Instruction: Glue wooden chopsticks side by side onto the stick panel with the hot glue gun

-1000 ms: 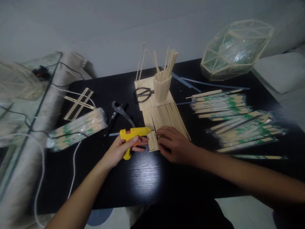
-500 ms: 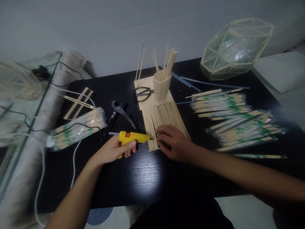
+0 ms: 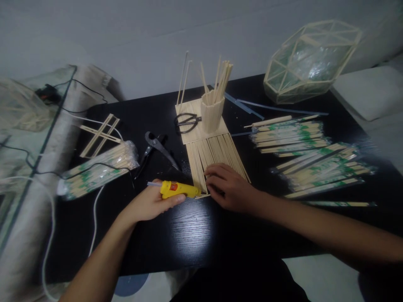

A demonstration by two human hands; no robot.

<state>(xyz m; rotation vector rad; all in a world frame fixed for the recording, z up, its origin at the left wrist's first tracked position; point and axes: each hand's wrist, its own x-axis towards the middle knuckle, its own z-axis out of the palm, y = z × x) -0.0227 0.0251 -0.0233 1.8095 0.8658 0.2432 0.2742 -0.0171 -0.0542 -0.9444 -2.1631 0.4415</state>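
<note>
My left hand (image 3: 149, 205) is closed round a yellow glue gun (image 3: 178, 190), whose nozzle points right at the near left corner of a flat mat of wooden sticks (image 3: 217, 153). My right hand (image 3: 229, 188) rests on the mat's near edge with its fingers curled, pressing the sticks down. At the mat's far end stands a stick-built cup (image 3: 212, 114) with several loose sticks in it, on a wooden board (image 3: 192, 130) that also carries black scissors (image 3: 185, 121).
Pliers (image 3: 157, 147) lie left of the mat on the black table (image 3: 189, 235). A bag of wrapped chopsticks (image 3: 97, 170) and a stick cross (image 3: 99, 134) lie further left. Wrapped chopsticks (image 3: 308, 155) are spread on the right. A faceted stick-framed lantern (image 3: 310, 61) stands at the back right.
My left hand has moved the glue gun down and nearer, tipping it flatter, so the nozzle went from the mat's left side to its near corner. My right hand stayed on the mat.
</note>
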